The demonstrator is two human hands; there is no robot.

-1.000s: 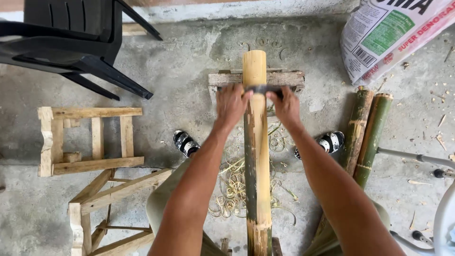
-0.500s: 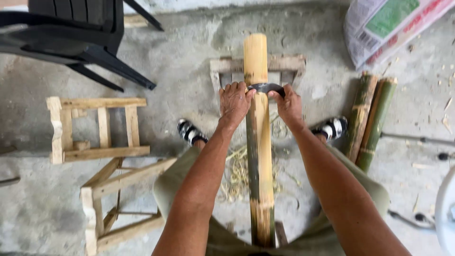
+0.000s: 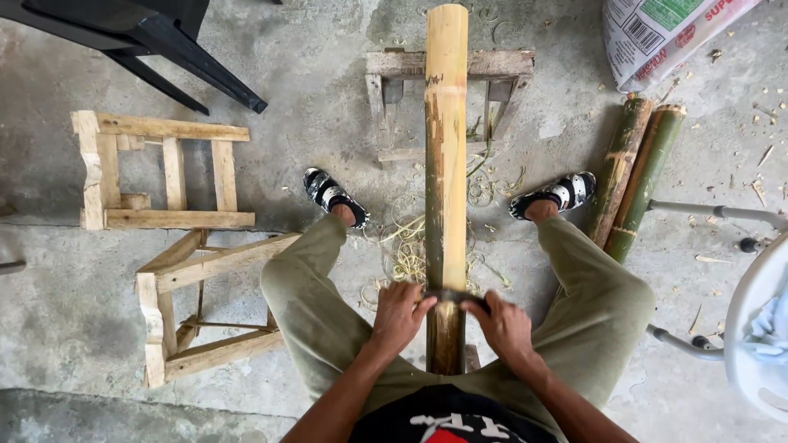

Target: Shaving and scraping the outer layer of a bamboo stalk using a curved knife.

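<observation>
1. Bamboo pole: long, straight, pale yellow where scraped, with brown-green streaks of skin left along its left edge and darker skin at the near end.
2. Position: the pole runs away from the person between the knees, its far end resting on a low wooden stand.
3. Left hand: fingers curled closed on 1 end of a dark blade laid across the pole.
4. Right hand: closed on the blade's other end.
5. Shavings lie under the pole.
</observation>
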